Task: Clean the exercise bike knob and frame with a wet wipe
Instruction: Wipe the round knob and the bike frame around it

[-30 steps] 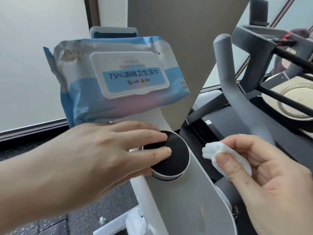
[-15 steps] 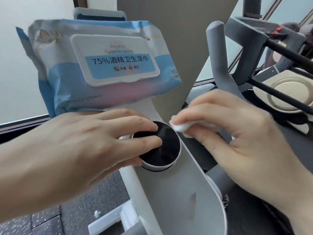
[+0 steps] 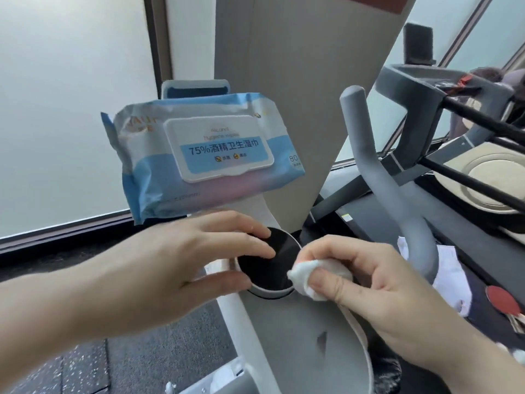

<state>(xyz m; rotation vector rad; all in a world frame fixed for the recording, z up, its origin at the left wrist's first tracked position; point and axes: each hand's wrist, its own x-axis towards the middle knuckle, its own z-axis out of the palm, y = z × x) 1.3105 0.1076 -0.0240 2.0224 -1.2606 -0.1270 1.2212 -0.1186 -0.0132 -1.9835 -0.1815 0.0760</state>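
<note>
- Your left hand (image 3: pixel 181 263) rests on the left side of the black knob (image 3: pixel 270 263), fingers nearly straight across its top.
- Your right hand (image 3: pixel 377 288) pinches the crumpled wipe (image 3: pixel 305 275) against the knob's right rim.
- The knob sits on the white frame (image 3: pixel 298 331); a wipes packet (image 3: pixel 204 157) stands just behind the knob.

Head view, looking down, close up

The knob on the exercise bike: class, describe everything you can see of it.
The knob is round, with a flat glossy black face and a pale grey rim, set into the light bike frame. The left hand rests fingers on its face, thumb against its rim. The wet wipe, pinched by the right hand, touches its right edge.
</note>
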